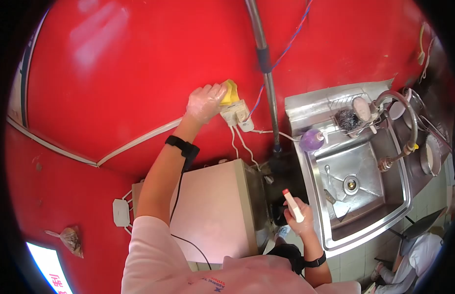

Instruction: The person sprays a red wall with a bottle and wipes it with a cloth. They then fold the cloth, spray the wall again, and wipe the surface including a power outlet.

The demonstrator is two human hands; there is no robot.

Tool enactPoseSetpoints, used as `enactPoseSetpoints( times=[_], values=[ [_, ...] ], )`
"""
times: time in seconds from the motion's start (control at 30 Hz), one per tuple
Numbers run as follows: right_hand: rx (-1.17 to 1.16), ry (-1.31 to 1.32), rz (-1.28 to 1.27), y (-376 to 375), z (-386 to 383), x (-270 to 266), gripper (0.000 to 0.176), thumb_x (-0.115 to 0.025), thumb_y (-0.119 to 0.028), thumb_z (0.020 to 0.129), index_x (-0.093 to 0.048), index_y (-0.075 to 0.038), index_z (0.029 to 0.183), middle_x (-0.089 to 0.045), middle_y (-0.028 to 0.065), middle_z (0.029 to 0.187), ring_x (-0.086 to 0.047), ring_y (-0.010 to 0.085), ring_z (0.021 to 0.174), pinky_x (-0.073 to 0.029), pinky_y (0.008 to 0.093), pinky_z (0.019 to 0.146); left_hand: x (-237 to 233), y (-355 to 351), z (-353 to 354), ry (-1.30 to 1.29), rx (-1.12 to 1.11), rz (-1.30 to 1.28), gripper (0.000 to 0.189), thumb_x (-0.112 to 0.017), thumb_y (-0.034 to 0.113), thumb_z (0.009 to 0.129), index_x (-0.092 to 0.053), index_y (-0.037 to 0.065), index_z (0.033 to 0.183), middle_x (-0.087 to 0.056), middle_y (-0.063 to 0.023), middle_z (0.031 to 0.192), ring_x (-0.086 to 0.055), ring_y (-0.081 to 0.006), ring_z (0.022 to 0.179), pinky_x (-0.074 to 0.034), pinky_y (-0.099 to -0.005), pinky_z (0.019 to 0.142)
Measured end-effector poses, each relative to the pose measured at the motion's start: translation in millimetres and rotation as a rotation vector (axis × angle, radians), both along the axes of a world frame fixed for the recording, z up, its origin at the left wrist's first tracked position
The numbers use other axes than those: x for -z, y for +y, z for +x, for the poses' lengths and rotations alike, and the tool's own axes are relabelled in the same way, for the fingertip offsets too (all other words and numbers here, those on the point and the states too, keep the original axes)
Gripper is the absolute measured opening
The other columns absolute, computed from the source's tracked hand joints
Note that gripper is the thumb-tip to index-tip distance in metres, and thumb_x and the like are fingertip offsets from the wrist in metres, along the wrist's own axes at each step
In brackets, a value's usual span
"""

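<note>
My left hand [204, 104], in a clear plastic glove, is closed on a folded yellow cloth [230, 93] against the red wall [154, 63]. Just below the cloth is a white wall socket [232, 113] with plugs and cords hanging from it. Lower down, between the white cabinet and the sink, my right hand [301, 220], also gloved, grips a slim white tube with a red tip [293, 206]. The red tip points up toward the wall.
A steel sink [325, 230] with a curved faucet [414, 127] stands at right, with a purple bottle [312, 140] and a scrubber [347, 119] on its ledge. A white-topped cabinet [212, 210] is below my left arm. A metal pole [269, 93] runs down the wall. Someone sits at lower right [423, 255].
</note>
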State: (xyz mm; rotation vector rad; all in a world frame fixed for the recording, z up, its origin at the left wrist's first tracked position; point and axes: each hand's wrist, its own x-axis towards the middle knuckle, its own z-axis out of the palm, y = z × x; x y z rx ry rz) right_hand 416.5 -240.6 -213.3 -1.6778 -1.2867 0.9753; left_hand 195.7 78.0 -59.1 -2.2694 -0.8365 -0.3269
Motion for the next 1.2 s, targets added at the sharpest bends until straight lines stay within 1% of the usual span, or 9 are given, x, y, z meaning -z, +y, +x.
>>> enactPoseSetpoints(
  times=[0.2,0.27,0.3,0.4,0.5,0.73,1.03,1.17,1.2],
  values=[
    [0.006,0.1,0.029,24,7,-6,0.019,-0.06,-0.007,0.068,-0.061,-0.011,0.087,-0.059,0.0089,0.061,-0.062,0.0282,0.057,-0.049,0.0346,0.056,-33,-10,-68,0.108,-0.095,-0.025,0.04,-0.072,0.024,0.063,-0.056,0.014,0.097,-0.056,-0.0009,0.079,-0.058,-0.017,0.071,-0.048,-0.0321,0.059],
    [-0.001,0.045,0.027,28,6,-3,0.022,-0.061,-0.008,0.068,-0.06,-0.01,0.089,-0.06,0.0107,0.062,-0.061,0.0305,0.059,-0.049,0.0358,0.056,-55,-16,-69,0.051,-0.358,0.007,0.042,-0.074,0.022,0.061,-0.057,0.014,0.099,-0.057,-0.0026,0.078,-0.058,-0.0198,0.068,-0.049,-0.0345,0.058],
    [0.004,0.051,0.024,30,4,0,0.022,-0.061,-0.008,0.068,-0.06,-0.01,0.089,-0.06,0.0107,0.062,-0.061,0.0305,0.059,-0.049,0.0358,0.056,-60,-15,-60,0.058,-0.353,0.005,0.042,-0.074,0.022,0.061,-0.057,0.014,0.099,-0.057,-0.0026,0.078,-0.058,-0.0198,0.068,-0.049,-0.0345,0.058],
    [-0.045,-0.044,0.054,33,-1,8,0.027,-0.061,-0.01,0.067,-0.059,-0.01,0.094,-0.061,0.0133,0.064,-0.06,0.0351,0.062,-0.049,0.0393,0.057,-37,7,-29,-0.34,0.109,0.248,0.044,-0.072,0.017,0.061,-0.055,0.013,0.101,-0.055,-0.0048,0.07,-0.058,-0.0231,0.063,-0.048,-0.0353,0.054],
    [-0.069,-0.019,0.032,33,-5,4,0.025,-0.061,-0.01,0.067,-0.059,-0.01,0.092,-0.06,0.0129,0.063,-0.06,0.0347,0.062,-0.049,0.0387,0.056,-14,2,-6,0.061,-0.175,-0.031,0.041,-0.07,0.022,0.065,-0.055,0.014,0.102,-0.055,-0.0013,0.079,-0.059,-0.0191,0.073,-0.048,-0.0325,0.059],
    [-0.052,0.12,-0.09,20,-5,2,0.022,-0.061,-0.01,0.068,-0.061,-0.011,0.09,-0.06,0.0118,0.063,-0.061,0.0332,0.063,-0.05,0.0369,0.058,-32,-12,-64,0.363,-0.153,-0.124,0.043,-0.068,0.032,0.067,-0.054,0.015,0.104,-0.059,0.0007,0.09,-0.059,-0.0171,0.079,-0.048,-0.0352,0.064],
    [-0.041,0.021,-0.002,19,-13,5,0.024,-0.061,-0.01,0.068,-0.06,-0.011,0.091,-0.062,0.0129,0.068,-0.061,0.0338,0.066,-0.051,0.0376,0.06,-4,3,28,0.125,-0.087,-0.103,0.042,-0.068,0.032,0.068,-0.053,0.013,0.102,-0.057,-0.0004,0.082,-0.06,-0.0176,0.076,-0.048,-0.0323,0.061],
    [-0.06,0.027,0.007,20,-14,4,0.024,-0.061,-0.01,0.067,-0.06,-0.01,0.091,-0.062,0.0125,0.068,-0.061,0.0342,0.064,-0.05,0.0381,0.059,-16,-6,-19,0.136,-0.089,-0.099,0.042,-0.069,0.034,0.067,-0.054,0.014,0.102,-0.056,-0.0005,0.078,-0.06,-0.0165,0.074,-0.048,-0.0313,0.06],
    [-0.056,0.036,0.014,19,-15,8,0.025,-0.061,-0.009,0.067,-0.06,-0.011,0.091,-0.062,0.0127,0.068,-0.061,0.0343,0.064,-0.05,0.0384,0.058,-16,-10,-37,0.179,-0.163,-0.144,0.038,-0.067,0.024,0.072,-0.053,0.015,0.106,-0.058,-0.0013,0.084,-0.061,-0.017,0.077,-0.05,-0.0337,0.063]
  ],
)
